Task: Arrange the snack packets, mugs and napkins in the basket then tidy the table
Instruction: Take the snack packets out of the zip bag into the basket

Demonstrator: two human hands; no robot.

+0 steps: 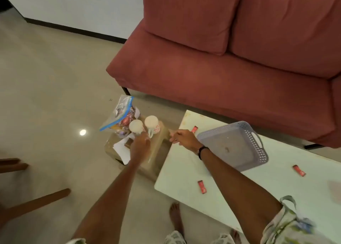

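Foot: a bare foot [175,218] stands on the pale floor at the bottom of my view, beside the white table [186,171].
Near sachets: two small red sachets lie flat on the table, one [202,187] close to its near edge, one [299,170] further right; their print is too small for me to read.
Right hand: my right hand [183,138] reaches across the table's left end, fingers loosely curled; I cannot tell whether it pinches anything. A dark band [202,151] circles the wrist.
Left hand: my left hand [140,146] stretches out past the table over a low brown stand [156,151], fingers curled at the handles of two mugs; blur hides the exact grip.
Basket: the grey perforated basket [256,147] sits tilted on the table, just right of the right hand.
Far sachet: a third red sachet [194,128] peeks out beside the basket's far corner.
Mugs: two white mugs [136,126] [152,124] with red markings, unreadable, sit side by side on the stand.
Bag: a clear zip bag [120,114] with a blue strip holds snack packets, behind the mugs.
Papers: white napkins [121,148] lie left of the left hand.
Sofa: a red sofa [221,59] stands beyond.
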